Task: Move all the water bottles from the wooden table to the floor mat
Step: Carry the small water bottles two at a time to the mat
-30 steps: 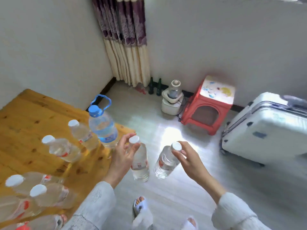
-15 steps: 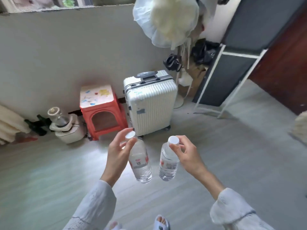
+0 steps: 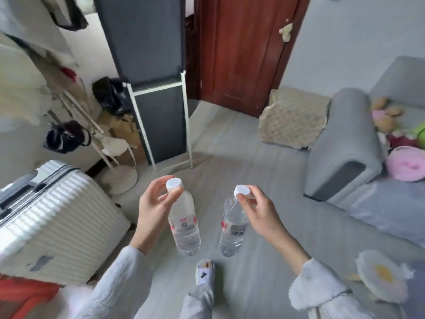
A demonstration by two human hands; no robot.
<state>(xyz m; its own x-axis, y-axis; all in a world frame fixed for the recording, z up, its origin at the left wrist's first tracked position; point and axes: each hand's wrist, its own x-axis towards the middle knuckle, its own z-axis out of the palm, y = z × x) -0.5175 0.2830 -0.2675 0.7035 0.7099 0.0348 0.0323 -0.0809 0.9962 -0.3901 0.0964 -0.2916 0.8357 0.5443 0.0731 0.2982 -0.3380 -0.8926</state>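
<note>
Two clear water bottles with white caps and red-and-white labels hang above the grey floor in front of me. My left hand pinches the neck of the left bottle just under its cap. My right hand pinches the cap of the right bottle, which tilts slightly inward. Both bottles dangle about a hand's width apart. The wooden table is out of view. A bluish-grey mat edge shows at the right beside the sofa.
A white ribbed suitcase stands at the left, a red stool below it. A grey folding screen and a dark red door lie ahead. A grey sofa with plush toys is at the right. My slippered foot is below.
My view has swung further right: the table, then the stool and blender, have left the frame, and the door and sofa have come in. Both hands keep holding their bottles.
</note>
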